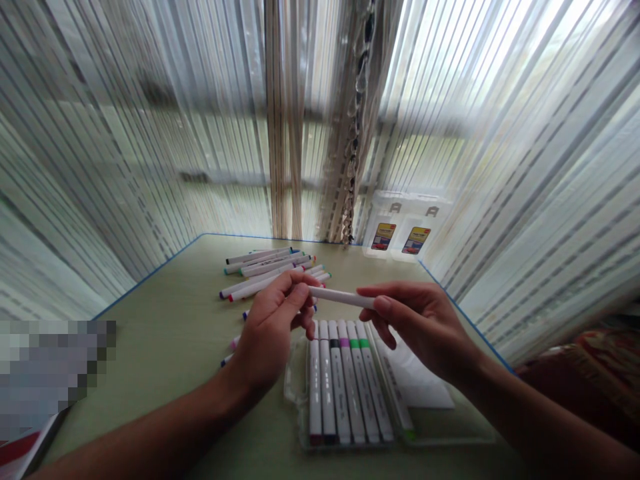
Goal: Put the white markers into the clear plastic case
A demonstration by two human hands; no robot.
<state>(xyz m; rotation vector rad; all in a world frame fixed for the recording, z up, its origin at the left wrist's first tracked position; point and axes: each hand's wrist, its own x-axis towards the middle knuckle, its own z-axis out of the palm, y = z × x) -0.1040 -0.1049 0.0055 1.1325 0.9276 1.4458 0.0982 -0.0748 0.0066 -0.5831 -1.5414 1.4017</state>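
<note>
Between my two hands a white marker is held level above the table. My left hand is closed on its left end, and my right hand pinches the right end between thumb and fingers. Both ends are covered by my fingers, so its colour is hidden. Below lies a clear plastic case with a row of white markers in it, some with black, purple and green bands. One more marker with a green end lies slightly askew right of the row. A white sheet sits under my right hand.
Loose markers are piled on the green table behind my left hand, several more partly hidden by it. Two clear cases with labels stand at the back right edge. String curtains hang around the table. A pixelated area covers the left edge.
</note>
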